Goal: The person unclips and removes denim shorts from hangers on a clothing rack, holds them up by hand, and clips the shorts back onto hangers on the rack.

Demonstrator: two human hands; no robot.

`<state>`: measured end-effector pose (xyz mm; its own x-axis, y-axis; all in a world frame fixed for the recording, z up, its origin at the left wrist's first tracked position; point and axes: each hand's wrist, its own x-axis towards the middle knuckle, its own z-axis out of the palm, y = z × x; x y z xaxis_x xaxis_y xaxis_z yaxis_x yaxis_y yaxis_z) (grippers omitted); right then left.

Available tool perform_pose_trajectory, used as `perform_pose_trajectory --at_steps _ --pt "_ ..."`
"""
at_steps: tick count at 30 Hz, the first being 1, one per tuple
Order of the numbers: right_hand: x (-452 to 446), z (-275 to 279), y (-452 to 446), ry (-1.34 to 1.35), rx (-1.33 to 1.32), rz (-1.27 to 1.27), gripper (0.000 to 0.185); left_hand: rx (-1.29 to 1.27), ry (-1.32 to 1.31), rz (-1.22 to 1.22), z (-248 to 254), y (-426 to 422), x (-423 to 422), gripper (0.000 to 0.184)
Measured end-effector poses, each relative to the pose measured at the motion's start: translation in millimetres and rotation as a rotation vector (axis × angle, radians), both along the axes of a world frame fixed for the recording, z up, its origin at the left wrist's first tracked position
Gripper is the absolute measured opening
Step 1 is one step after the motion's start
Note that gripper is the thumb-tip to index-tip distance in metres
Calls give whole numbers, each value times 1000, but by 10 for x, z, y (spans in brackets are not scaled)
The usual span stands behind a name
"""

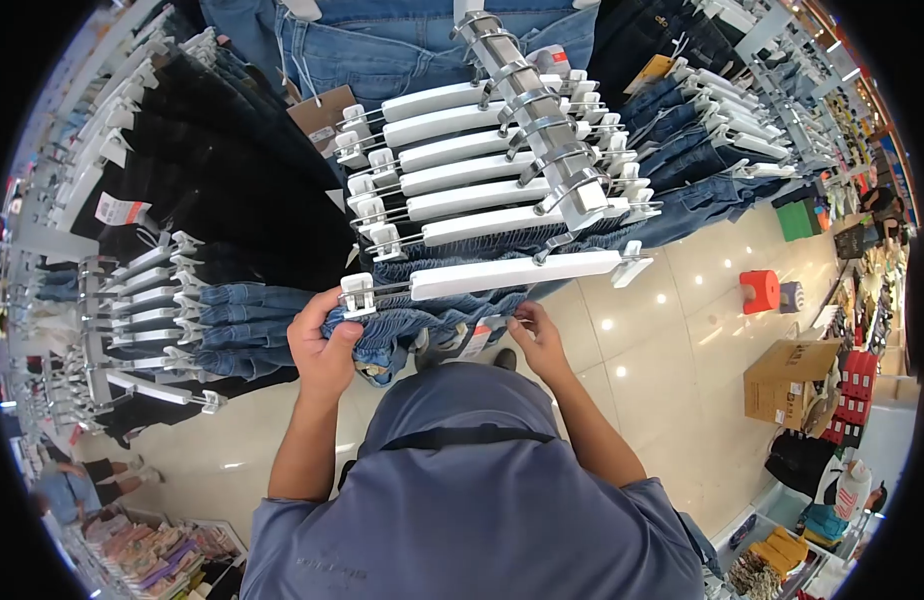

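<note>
A white clip hanger [512, 276] hangs at the front of a metal rail [527, 110], with elastic-waist jeans [432, 318] below it. My left hand [324, 345] grips the waistband at the hanger's left clip, thumb in front and fingers behind. Lower and to the right, my right hand [538, 340] pinches the edge of the same jeans, near a white and red tag [476, 340]. Behind the front hanger, several more white hangers [467, 187] line the rail.
Dark trousers [232, 160] and folded-over jeans [247, 320] hang at the left. More jeans [682, 140] hang at the right. A red stool [759, 291] and a cardboard box [790, 385] stand on the tiled floor [642, 340]. A person [67, 490] is at the lower left.
</note>
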<state>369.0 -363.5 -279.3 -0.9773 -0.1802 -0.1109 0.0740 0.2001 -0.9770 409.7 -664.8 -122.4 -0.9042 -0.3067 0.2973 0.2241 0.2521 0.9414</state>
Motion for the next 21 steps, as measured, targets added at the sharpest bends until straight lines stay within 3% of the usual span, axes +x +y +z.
perform_pose_trajectory --at_steps 2,4,7,12,16,21 --pt "-42 -163 -15 -173 -194 73 41 16 -10 19 -21 10 39 61" --pt "-110 23 -111 -319 -404 88 36 51 -1 14 -48 17 42 59" --pt "-159 2 -61 -346 -469 111 27 118 1 -8 -109 -14 47 57" --pt "-9 290 235 -98 -435 -111 21 111 -10 49 -258 -15 -60 53" --pt "41 685 496 73 -380 -311 18 76 -67 118 -324 -5 -164 32" --pt "-81 1054 671 217 -364 -380 27 92 -109 163 -363 160 -225 36"
